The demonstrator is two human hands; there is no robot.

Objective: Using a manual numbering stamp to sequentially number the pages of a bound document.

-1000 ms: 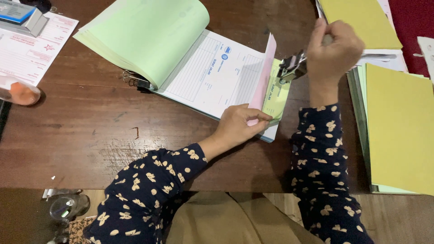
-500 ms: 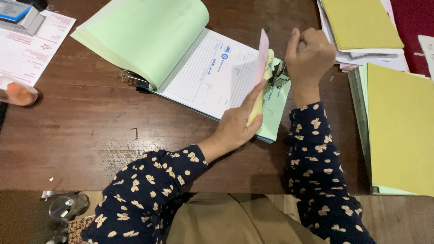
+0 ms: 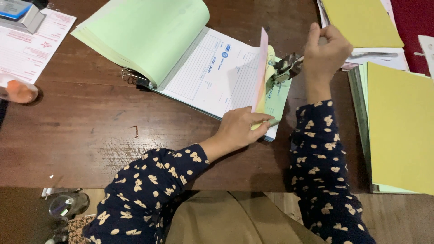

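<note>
An open form book (image 3: 212, 72) lies on the dark wooden table (image 3: 90, 135), its green pages (image 3: 149, 36) folded over to the left and a white printed form showing. My left hand (image 3: 242, 126) pinches the lower edge of the pink and yellow sheets (image 3: 262, 72), which stand lifted on edge. My right hand (image 3: 325, 49) grips a black binder clip (image 3: 285, 68) at the book's right edge, over the light green bottom sheet (image 3: 278, 99). Both sleeves are dark blue with a cream pattern.
Stacks of yellow and green paper (image 3: 398, 122) lie at the right, another yellow-topped stack (image 3: 361, 22) at the back right. A white and red form (image 3: 27, 49) with a stamp-like device (image 3: 20, 13) sits at the far left, an orange object (image 3: 18, 90) below it.
The pink and yellow sheets have been lifted from flat to standing on edge by my left hand. My right hand moved left and down with the clip to the book's edge.
</note>
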